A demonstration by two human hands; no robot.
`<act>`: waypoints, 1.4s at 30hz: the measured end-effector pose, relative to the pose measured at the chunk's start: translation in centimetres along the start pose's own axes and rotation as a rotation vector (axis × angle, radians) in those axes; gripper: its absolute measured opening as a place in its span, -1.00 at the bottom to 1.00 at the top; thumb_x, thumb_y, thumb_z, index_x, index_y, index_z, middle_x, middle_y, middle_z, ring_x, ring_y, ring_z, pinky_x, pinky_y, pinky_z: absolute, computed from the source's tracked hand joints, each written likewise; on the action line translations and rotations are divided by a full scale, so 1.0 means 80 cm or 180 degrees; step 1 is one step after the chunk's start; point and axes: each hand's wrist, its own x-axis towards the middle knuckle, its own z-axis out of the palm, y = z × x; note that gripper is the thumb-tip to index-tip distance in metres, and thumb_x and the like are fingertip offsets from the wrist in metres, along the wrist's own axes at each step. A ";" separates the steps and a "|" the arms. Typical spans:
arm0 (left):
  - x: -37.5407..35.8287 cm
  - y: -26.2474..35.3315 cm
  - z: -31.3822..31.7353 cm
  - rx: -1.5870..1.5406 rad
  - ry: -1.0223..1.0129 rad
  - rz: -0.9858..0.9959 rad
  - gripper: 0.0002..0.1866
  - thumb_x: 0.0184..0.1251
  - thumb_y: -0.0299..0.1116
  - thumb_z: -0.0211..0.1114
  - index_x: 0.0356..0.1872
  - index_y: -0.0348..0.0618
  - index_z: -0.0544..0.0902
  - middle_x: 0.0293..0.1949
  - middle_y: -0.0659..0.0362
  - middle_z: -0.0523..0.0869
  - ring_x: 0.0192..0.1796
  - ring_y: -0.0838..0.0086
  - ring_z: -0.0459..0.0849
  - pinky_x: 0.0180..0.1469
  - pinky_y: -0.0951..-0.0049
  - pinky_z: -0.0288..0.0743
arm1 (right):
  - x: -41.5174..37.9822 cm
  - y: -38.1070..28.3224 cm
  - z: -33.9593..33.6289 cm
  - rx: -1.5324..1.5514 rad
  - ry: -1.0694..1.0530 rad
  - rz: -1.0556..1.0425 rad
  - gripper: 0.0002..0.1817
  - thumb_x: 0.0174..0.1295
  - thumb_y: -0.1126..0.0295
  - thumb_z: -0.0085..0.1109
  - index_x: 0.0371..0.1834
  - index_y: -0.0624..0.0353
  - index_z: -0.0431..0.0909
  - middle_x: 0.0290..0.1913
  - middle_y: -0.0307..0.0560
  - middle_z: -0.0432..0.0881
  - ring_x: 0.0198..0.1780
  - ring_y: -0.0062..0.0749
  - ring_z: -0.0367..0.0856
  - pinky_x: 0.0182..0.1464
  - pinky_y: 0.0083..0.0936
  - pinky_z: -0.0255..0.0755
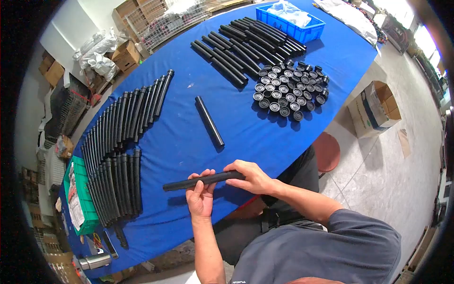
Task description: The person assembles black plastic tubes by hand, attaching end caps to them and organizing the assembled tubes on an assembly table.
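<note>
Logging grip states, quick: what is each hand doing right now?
Left hand: closed around the middle of the black tube.
Right hand: closed over the same tube's right end.

One tube (204,180) held across both hands, one lone tube (209,120) just beyond them. Dozens more in three batches: far left (137,111), near left (116,187), far ahead (248,45). Roughly forty caps (289,90) ahead to the right. One blue bin (291,21), one green crate (81,196), one stool (327,151).
</note>
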 end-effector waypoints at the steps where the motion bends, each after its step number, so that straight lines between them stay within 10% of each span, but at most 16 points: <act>1: 0.000 0.000 0.001 -0.0003 -0.0005 -0.0038 -0.74 0.47 -0.53 0.30 0.12 -0.16 0.59 0.18 -0.20 0.70 0.31 -0.09 0.64 0.33 -0.09 0.63 | -0.001 0.005 0.004 -0.0135 0.0200 -0.0452 -0.60 0.25 0.36 0.45 0.11 0.22 0.58 -0.12 -0.03 0.64 -0.15 -0.25 0.66 -0.12 -0.37 0.53; 10: 0.001 0.000 0.002 0.0073 0.0063 -0.0029 -0.76 0.47 -0.53 0.30 0.10 -0.18 0.60 0.17 -0.21 0.70 0.32 -0.10 0.64 0.33 -0.10 0.63 | 0.000 -0.008 -0.009 0.0439 -0.0300 0.1024 -0.57 0.25 0.39 0.43 0.16 0.23 0.55 -0.04 0.08 0.64 -0.04 -0.08 0.66 -0.01 -0.24 0.55; 13: 0.001 0.000 0.001 0.0047 0.0004 -0.0037 -0.77 0.47 -0.53 0.29 0.10 -0.19 0.60 0.18 -0.21 0.70 0.33 -0.10 0.63 0.34 -0.12 0.61 | 0.002 0.006 0.002 -0.0003 0.0290 -0.0468 -0.52 0.26 0.30 0.45 0.19 0.24 0.55 -0.07 0.07 0.66 -0.07 -0.10 0.67 -0.03 -0.26 0.54; 19: 0.001 0.000 -0.006 -0.0195 -0.0019 -0.0003 -0.75 0.48 -0.53 0.28 0.12 -0.22 0.61 0.19 -0.22 0.69 0.34 -0.11 0.62 0.36 -0.14 0.59 | 0.005 -0.025 -0.015 0.0581 -0.0433 0.1460 -0.54 0.23 0.38 0.44 0.17 0.24 0.54 0.00 0.08 0.61 0.04 -0.06 0.64 0.08 -0.25 0.52; 22: 0.002 -0.001 -0.006 -0.0174 -0.0063 -0.0025 -0.75 0.49 -0.53 0.27 0.13 -0.22 0.61 0.19 -0.23 0.69 0.34 -0.11 0.62 0.37 -0.13 0.59 | 0.000 0.014 0.002 -0.0081 0.0110 -0.0388 -0.50 0.23 0.36 0.49 0.21 0.20 0.56 -0.09 -0.07 0.64 -0.14 -0.34 0.64 -0.13 -0.38 0.52; 28: 0.002 -0.001 -0.011 -0.0231 -0.0076 0.0007 -0.76 0.51 -0.51 0.26 0.13 -0.23 0.61 0.20 -0.24 0.68 0.34 -0.11 0.62 0.37 -0.10 0.60 | 0.000 -0.011 -0.007 0.0362 -0.0117 0.0710 -0.56 0.24 0.38 0.43 0.15 0.24 0.54 -0.10 0.01 0.62 -0.17 -0.22 0.63 -0.18 -0.33 0.51; 42: 0.000 -0.001 -0.002 0.0017 -0.0037 -0.0046 -0.75 0.51 -0.54 0.25 0.14 -0.20 0.62 0.22 -0.25 0.67 0.34 -0.12 0.61 0.39 -0.11 0.57 | 0.002 -0.016 -0.011 0.0229 -0.0191 0.0865 -0.61 0.30 0.26 0.41 0.07 0.26 0.59 -0.15 0.07 0.66 -0.14 -0.11 0.68 -0.13 -0.28 0.52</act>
